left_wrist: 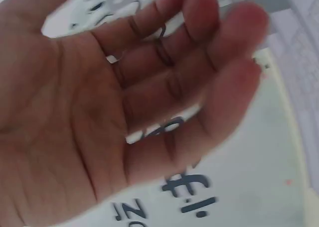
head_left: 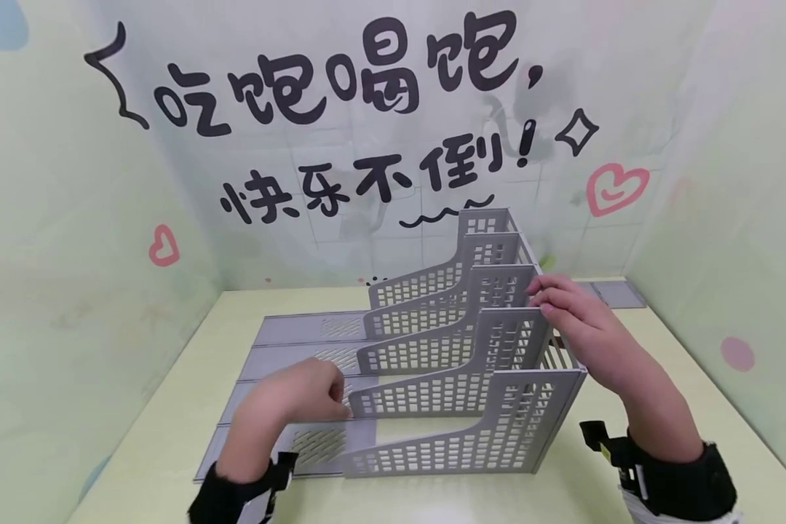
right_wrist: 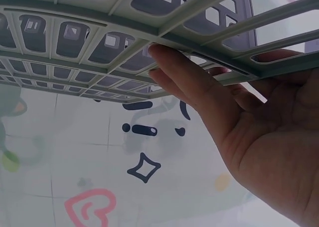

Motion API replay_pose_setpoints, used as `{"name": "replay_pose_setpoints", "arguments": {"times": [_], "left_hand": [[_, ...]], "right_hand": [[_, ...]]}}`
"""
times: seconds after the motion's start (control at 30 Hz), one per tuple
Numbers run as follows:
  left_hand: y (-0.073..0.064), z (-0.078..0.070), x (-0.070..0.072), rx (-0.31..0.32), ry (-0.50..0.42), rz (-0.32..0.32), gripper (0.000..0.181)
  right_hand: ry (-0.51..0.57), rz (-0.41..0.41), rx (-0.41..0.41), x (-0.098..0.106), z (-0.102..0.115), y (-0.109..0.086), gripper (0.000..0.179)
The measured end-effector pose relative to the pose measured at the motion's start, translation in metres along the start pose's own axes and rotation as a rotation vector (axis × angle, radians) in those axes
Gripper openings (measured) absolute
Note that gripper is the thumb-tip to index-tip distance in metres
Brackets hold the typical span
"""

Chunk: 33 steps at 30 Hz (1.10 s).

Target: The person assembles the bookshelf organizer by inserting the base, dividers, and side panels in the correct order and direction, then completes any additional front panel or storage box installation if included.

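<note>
A grey plastic file rack [head_left: 530, 407] stands on the table with several upright, perforated dividers in a row. My right hand [head_left: 586, 324] grips its tall back side; in the right wrist view this hand [right_wrist: 259, 132] has fingers on both sides of the slatted panel [right_wrist: 159, 35]. My left hand [head_left: 295, 397] hovers by the low front ends of the dividers, over flat grey slotted panels [head_left: 236, 429]. Up close in the left wrist view, the left hand [left_wrist: 114, 107] has its fingers loosely bent, with nothing in the palm.
The pale yellow table [head_left: 668, 364] extends on both sides of the rack. A flat grey piece [head_left: 618, 294] lies at the back right. Behind stands a printed backdrop [head_left: 380, 167] with black characters, and patterned side walls [head_left: 59, 218] flank the table.
</note>
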<state>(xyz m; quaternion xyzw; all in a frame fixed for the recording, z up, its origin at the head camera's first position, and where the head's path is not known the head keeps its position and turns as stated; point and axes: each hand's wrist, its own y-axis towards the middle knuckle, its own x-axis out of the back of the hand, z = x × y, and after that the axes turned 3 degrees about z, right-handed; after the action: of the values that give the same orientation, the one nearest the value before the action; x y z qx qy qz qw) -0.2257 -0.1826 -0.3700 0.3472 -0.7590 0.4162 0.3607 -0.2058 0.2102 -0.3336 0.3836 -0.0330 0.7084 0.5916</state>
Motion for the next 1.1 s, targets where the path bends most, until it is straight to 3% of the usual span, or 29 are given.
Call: {"name": "replay_pose_setpoints", "arguments": {"times": [0.13, 0.2, 0.3, 0.4, 0.6, 1.1], "left_hand": [[-0.013, -0.006, -0.011, -0.163, -0.036, 0.116, 0.011], [-0.014, -0.01, -0.019, -0.225, 0.005, 0.143, 0.013], [-0.014, -0.013, -0.028, -0.282, 0.093, 0.118, 0.036], [-0.015, -0.014, -0.03, -0.329, 0.152, 0.087, 0.045], [-0.015, -0.017, -0.025, -0.357, 0.19, 0.077, 0.047], [-0.011, -0.019, -0.026, -0.326, 0.182, 0.119, 0.048]], "right_hand": [[-0.005, 0.013, -0.043, 0.001, 0.001, -0.001, 0.026], [0.0, 0.025, -0.069, 0.002, 0.001, 0.0, 0.026], [0.027, 0.045, -0.101, 0.003, 0.001, 0.0, 0.027], [0.045, 0.056, -0.101, 0.003, 0.0, 0.0, 0.026], [0.065, 0.071, -0.102, 0.004, -0.002, 0.0, 0.024], [0.051, 0.062, -0.075, 0.001, -0.001, 0.0, 0.024]]}}
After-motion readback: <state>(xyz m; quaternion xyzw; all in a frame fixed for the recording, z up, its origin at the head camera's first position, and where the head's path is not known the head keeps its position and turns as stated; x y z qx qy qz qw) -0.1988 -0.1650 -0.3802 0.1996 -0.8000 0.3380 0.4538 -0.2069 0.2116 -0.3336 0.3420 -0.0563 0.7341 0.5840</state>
